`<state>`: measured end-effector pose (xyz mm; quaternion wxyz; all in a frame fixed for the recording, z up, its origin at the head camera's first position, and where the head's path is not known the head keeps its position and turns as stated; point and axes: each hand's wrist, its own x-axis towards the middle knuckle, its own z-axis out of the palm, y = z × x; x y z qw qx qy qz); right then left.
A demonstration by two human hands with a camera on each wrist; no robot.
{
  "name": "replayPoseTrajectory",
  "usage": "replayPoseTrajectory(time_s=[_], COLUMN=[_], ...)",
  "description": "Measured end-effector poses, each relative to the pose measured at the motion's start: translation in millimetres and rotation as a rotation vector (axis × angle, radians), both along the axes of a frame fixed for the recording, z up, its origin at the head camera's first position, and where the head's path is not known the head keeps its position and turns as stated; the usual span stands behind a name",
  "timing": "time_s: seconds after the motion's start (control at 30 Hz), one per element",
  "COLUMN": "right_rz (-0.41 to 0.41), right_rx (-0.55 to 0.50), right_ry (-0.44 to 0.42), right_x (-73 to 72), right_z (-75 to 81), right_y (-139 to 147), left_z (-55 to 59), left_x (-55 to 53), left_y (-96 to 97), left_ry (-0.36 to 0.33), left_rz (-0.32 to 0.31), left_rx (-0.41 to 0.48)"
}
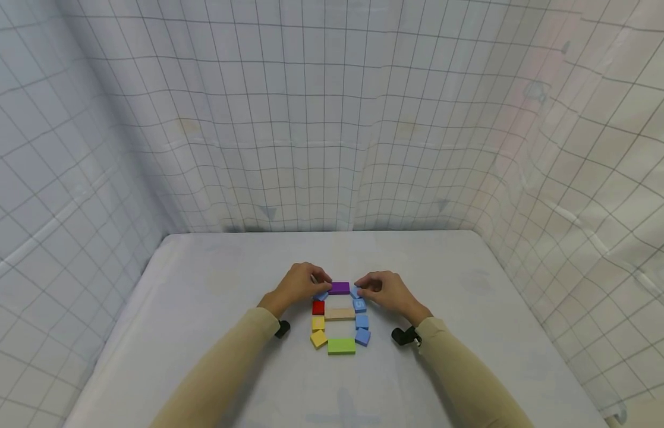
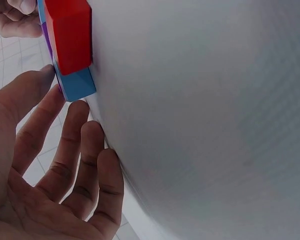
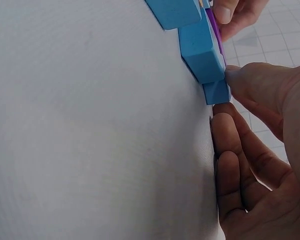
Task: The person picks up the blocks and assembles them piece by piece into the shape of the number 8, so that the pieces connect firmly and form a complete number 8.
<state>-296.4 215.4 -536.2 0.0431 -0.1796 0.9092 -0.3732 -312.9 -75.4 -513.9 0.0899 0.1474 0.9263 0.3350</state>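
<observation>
Small blocks lie in a ring on the white table, each side a short column. My left hand (image 1: pixel 302 282) is at the upper left corner, thumb and forefinger pinching a tilted blue block (image 2: pixel 79 84), its thumb tip close to the purple block (image 1: pixel 339 288). At the upper right corner my right hand (image 1: pixel 386 291) pinches another blue block (image 3: pixel 217 93) between thumb and fingers. Just nearer than the left one sits a red block (image 1: pixel 318 307). A blue block marked 5 (image 1: pixel 359 305) lies below the right one. The held blocks are partly hidden by my fingers.
A wooden bar (image 1: pixel 339 314) crosses the ring's middle. Two yellow blocks (image 1: pixel 318 323) continue the left side, two blue blocks (image 1: pixel 362 322) the right. A green block (image 1: pixel 341 346) forms the near end. Grid-patterned curtains (image 1: pixel 332 119) surround the table.
</observation>
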Motion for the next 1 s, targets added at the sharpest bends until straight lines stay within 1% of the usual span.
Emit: replayPoseTrajectory(time_s=[0.23, 0.43, 0.63, 0.8, 1.0], right_rz=[0.007, 0.006, -0.003, -0.006, -0.023], right_rx=[-0.006, -0.005, -0.001, 0.002, 0.012], right_ry=[0.001, 0.003, -0.004, 0.003, 0.011], right_x=[0.2, -0.5, -0.7, 0.6, 7.3], right_z=[0.0, -1.1, -0.2, 0.4, 0.8], right_y=[-2, -3, -3, 3, 14], left_z=[-0.4, 0.4, 3.5, 6.7, 5.7], left_x=[0.2, 1.3, 5.4, 9.7, 12.6], left_y=[-1.0, -3.5, -6.2, -12.7, -23.8], left_ry=[-0.010, -0.003, -0.006, 0.025, 0.066], left_rz=[0.009, 0.006, 0.033, 0.037, 0.055], left_rx=[-0.003, -0.007, 0.011, 0.012, -0.013])
